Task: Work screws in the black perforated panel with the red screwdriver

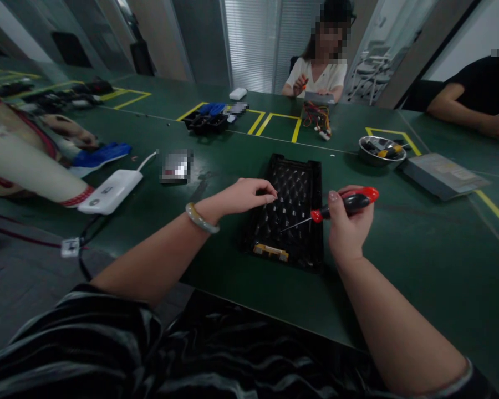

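The left hand [243, 197] and the right hand [349, 227] are both over a black plastic tray [299, 160]. The tray lies on the green table [419, 260] right in front of the person, between the two hands. The right fingers [341, 213] are clenched around a red and black screwdriver [349, 204], and its thin tip points over the tray. The left fingers [268, 191] are curled close together by the tray, but I cannot tell if they pinch something tiny. Many small metal bits [289, 213] sit in the tray, too many and too small to count, and one small gold-colored part [270, 252] lies at its near end. The step in hand looks like work on those bits, and the next move calls for lining up the tip with care. Close by are one steel bowl [381, 149], one flat disc drive [443, 176], and one bundle of colored wires [316, 119].
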Motion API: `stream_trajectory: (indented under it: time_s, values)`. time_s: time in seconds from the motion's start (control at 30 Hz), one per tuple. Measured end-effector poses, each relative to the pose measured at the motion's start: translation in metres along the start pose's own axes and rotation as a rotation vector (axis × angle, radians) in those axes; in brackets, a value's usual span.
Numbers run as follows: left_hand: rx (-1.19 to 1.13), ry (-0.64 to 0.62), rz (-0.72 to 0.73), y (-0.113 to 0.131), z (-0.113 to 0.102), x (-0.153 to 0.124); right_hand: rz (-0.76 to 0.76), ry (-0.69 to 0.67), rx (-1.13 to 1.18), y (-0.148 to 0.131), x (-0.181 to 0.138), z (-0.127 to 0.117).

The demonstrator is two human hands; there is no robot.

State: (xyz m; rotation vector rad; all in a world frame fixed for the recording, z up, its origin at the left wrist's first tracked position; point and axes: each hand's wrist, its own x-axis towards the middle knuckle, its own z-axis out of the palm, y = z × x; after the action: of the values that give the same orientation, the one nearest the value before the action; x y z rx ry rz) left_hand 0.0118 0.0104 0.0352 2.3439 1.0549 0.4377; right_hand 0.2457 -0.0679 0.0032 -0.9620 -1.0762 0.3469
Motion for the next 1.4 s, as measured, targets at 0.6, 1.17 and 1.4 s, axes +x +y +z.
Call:
stream_trajectory:
  time_s: [0.6, 1.17, 1.4]
  values:
    - [0.092, -0.100, 0.385, -0.029, 0.019, -0.005, -0.139, -0.309, -0.239, -0.036, -0.027, 0.005]
    - [0.070, -0.071, 0.391, -0.031, 0.021, -0.007, -0.245, -0.313, 0.155, -0.036, -0.033, 0.012]
    - [0.029, -0.134, 0.463, -0.020, 0.012, -0.012, -0.303, -0.319, 0.062, -0.033, -0.032, 0.013]
